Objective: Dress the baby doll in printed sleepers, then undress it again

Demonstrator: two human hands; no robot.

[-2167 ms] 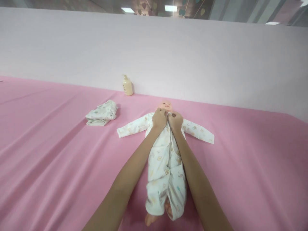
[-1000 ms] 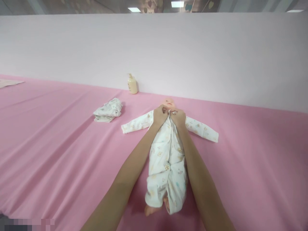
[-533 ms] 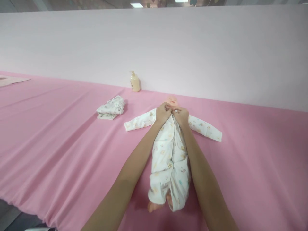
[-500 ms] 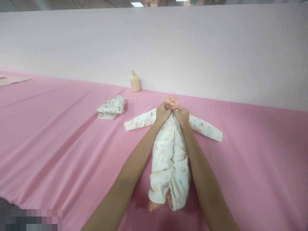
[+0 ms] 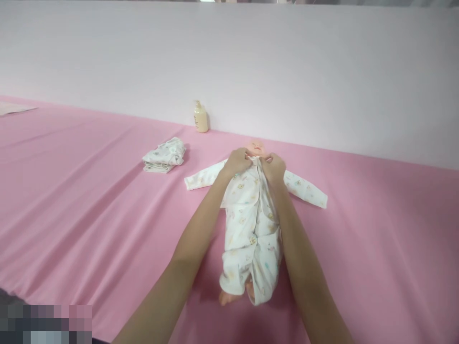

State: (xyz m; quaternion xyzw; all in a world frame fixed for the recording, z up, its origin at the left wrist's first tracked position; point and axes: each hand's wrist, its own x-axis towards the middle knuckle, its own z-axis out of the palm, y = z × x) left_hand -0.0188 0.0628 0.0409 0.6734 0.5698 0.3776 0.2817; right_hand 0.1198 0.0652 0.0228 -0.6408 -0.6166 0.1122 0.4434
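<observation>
A baby doll [image 5: 256,147] lies on its back on the pink sheet [image 5: 107,229], head toward the wall and feet toward me. It wears a white baby romper [image 5: 247,224] printed with small coloured figures, its long sleeves spread out to both sides. At the neck, my left hand [image 5: 239,162] pinches the left side of the romper's collar. My right hand [image 5: 273,168] grips the collar's right side, with fingers closed. A short strip of collar shows between the two hands. One bare foot pokes out of the left leg, and part of the other shows between the legs.
A folded patterned cloth [image 5: 164,155] lies left of the doll. Behind it a cream pump bottle [image 5: 201,117] stands against the white wall [image 5: 229,67]. A pale flat item [image 5: 16,109] rests at the far left.
My hands have moved apart, from meeting under the doll's chin to either side of the collar. The view has tilted down slightly.
</observation>
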